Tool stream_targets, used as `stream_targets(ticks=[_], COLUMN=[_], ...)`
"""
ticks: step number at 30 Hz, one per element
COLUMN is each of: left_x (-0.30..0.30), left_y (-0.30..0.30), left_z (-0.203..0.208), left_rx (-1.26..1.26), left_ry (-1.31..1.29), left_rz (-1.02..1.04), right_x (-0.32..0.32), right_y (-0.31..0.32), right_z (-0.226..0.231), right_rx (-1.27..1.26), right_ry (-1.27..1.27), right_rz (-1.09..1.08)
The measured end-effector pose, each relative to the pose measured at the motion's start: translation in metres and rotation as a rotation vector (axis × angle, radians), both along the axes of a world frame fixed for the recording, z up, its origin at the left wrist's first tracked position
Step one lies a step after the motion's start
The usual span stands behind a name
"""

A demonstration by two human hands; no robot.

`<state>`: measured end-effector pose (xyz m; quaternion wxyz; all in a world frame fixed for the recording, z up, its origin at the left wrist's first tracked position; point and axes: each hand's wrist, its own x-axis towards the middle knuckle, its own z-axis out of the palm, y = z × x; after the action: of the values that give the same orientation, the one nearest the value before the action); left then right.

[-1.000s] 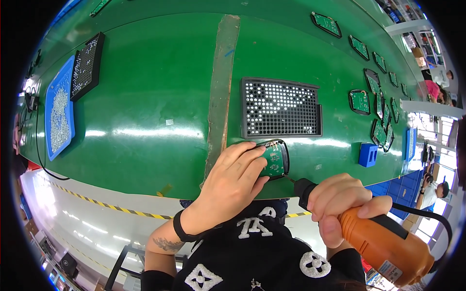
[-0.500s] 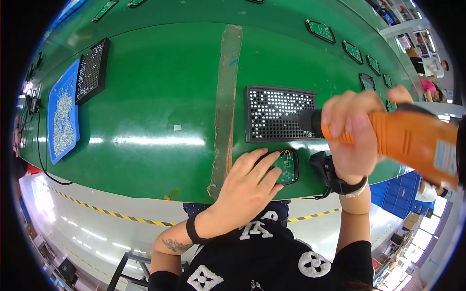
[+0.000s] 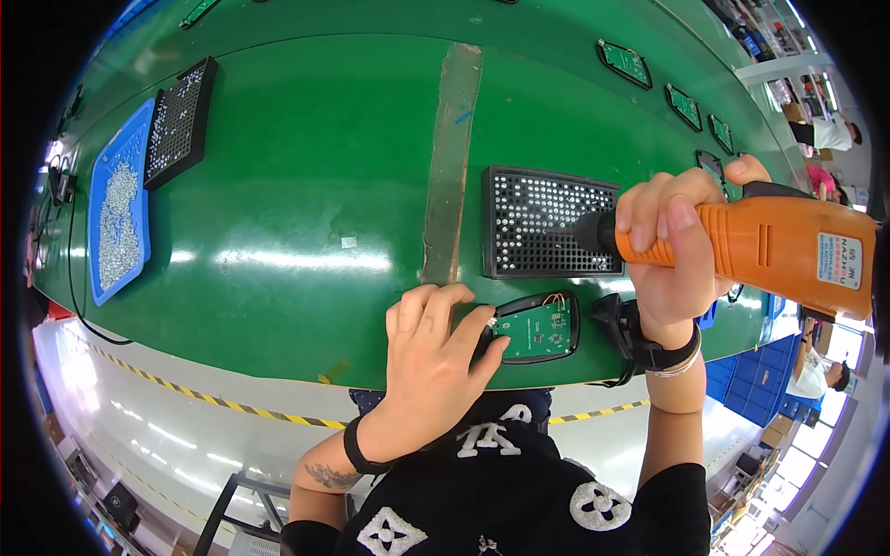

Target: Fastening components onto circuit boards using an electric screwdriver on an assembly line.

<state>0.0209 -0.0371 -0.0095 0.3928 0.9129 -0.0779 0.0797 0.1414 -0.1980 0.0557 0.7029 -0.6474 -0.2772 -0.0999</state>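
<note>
An orange electric screwdriver (image 3: pixel 788 243) lies in the grip of my right hand (image 3: pixel 669 255), fingers wrapped round its ribbed body. Its dark nose points left, over the right part of a black screw tray (image 3: pixel 489 222); the bit's tip is hard to make out. Rows of small silvery screws fill many of the tray's holes. In front of the tray, a green circuit board (image 3: pixel 538 332) sits in a black housing (image 3: pixel 576 320), thin wires at its upper right. My left hand (image 3: pixel 431 347) pinches the housing's left end between thumb and fingers, covering that end.
Far left, a blue bin (image 3: pixel 146 222) of loose screws stands beside another black tray (image 3: pixel 197 120). A black holder (image 3: pixel 612 320) is by my right wrist. More housings with boards (image 3: pixel 624 63) lie at the far right. A worn strip (image 3: pixel 452 157) crosses the green table.
My left hand has slid left off the board to the housing's left end, uncovering most of the board. My right hand still holds the screwdriver over the tray.
</note>
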Motion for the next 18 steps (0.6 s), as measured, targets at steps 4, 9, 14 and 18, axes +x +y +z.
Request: stream_targets(ticks=[4,9,14,18], left_x=[0.0,0.0,-0.001,0.0], left_y=[-0.001,0.0,0.002,0.002], left_z=[0.0,-0.001,-0.001,-0.002], left_rx=[-0.005,-0.014,-0.022,-0.043], left_ry=[-0.006,-0.002,-0.004,-0.002], left_rz=[0.0,-0.001,0.018,-0.004], right_x=[0.0,-0.005,-0.038,-0.056], right_y=[0.0,0.0,0.003,0.003], right_z=[0.0,0.005,0.015,0.008], right_rx=[0.004,0.002,0.266,0.11], right_ry=[0.013,-0.013,0.039,-0.001], right_rz=[-0.014,-0.014,0.089,0.327])
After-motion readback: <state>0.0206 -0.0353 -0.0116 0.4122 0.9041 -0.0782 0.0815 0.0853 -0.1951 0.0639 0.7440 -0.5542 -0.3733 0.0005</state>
